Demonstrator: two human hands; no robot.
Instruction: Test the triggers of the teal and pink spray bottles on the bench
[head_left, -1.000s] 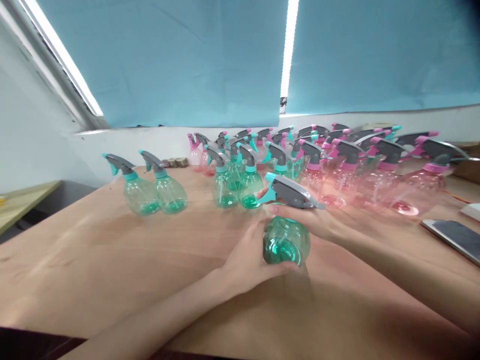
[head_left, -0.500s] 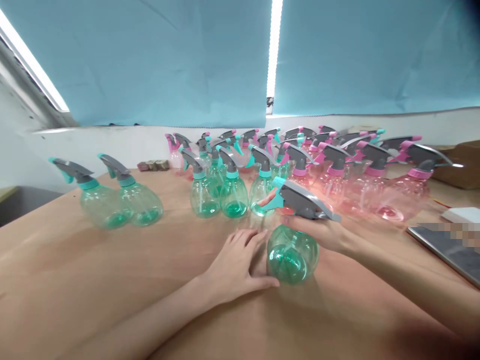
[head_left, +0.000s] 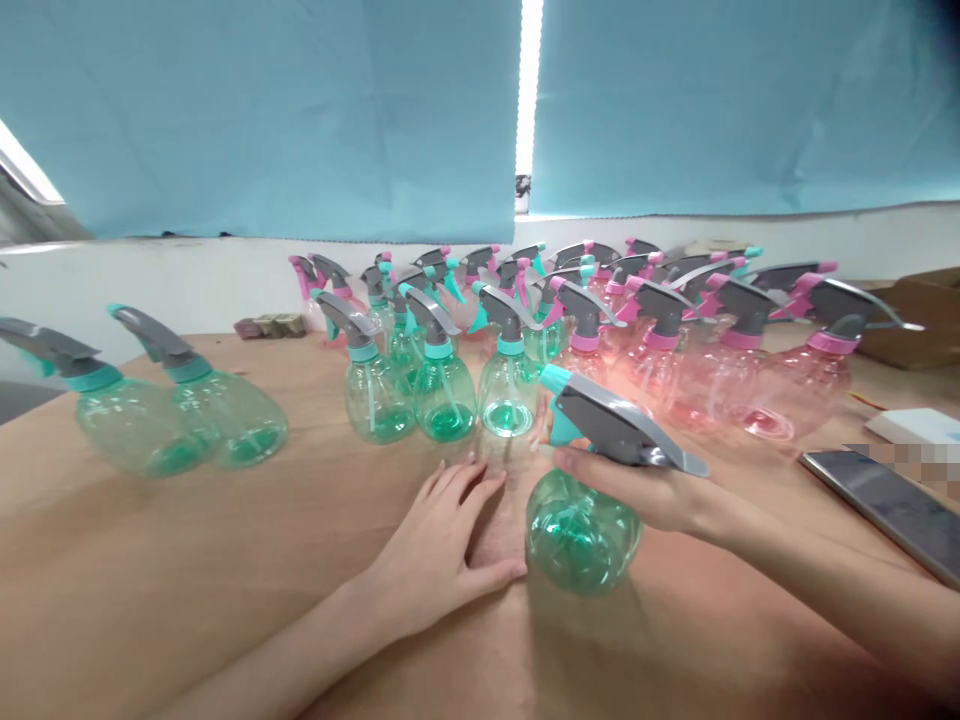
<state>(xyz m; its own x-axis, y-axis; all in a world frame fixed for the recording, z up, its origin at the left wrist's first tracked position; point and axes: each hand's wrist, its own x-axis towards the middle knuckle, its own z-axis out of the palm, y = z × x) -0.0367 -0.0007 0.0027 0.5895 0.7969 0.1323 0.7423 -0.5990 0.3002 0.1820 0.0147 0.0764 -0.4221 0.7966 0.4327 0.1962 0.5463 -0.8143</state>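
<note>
My right hand (head_left: 645, 490) grips the neck of a clear green spray bottle (head_left: 581, 540) with a grey and turquoise trigger head. This bottle leans, its nozzle pointing away and to the left. Part of its neck and collar is hidden by my fingers. Left of it, my left hand (head_left: 450, 530) lies palm down on the tabletop, fingers spread, holding nothing; its thumb tip comes close to the bottle's side. Just beyond my hands, a green spray bottle (head_left: 444, 400) stands upright in a row with others of its kind.
Two green spray bottles (head_left: 232, 415) stand at the left. Several pink spray bottles (head_left: 795, 390) crowd the right and back of the brown table (head_left: 97, 580). A phone (head_left: 885, 510), a white box (head_left: 911, 428) and a cardboard box (head_left: 915, 320) lie at the right. Small bundles (head_left: 270, 326) sit near the wall.
My view has turned a little to the right, so the bottles at the left appear farther left. My right hand still holds the green spray bottle. The left hand lies slightly farther from it.
</note>
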